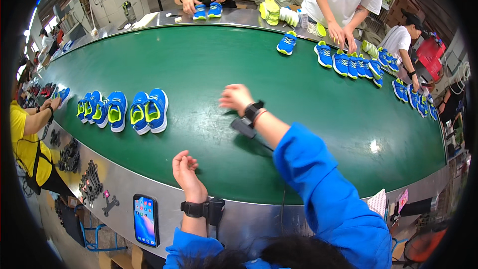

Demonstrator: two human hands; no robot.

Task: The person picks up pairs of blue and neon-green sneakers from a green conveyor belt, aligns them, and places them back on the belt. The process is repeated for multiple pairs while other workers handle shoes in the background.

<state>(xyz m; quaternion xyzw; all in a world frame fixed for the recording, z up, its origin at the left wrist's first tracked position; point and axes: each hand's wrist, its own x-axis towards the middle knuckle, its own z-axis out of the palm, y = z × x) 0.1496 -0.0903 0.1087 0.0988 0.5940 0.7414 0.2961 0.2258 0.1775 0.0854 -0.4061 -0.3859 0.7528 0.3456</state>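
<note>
Green work surface | blue shoes lime-lined, white-soled, in a row | hands empty, fingers loosely curled

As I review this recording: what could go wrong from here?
The phone lies close to the near edge of the steel ledge, so a bump might knock it off. A thin cable runs from the dark box at the right hand's wrist; it could snag.
</note>
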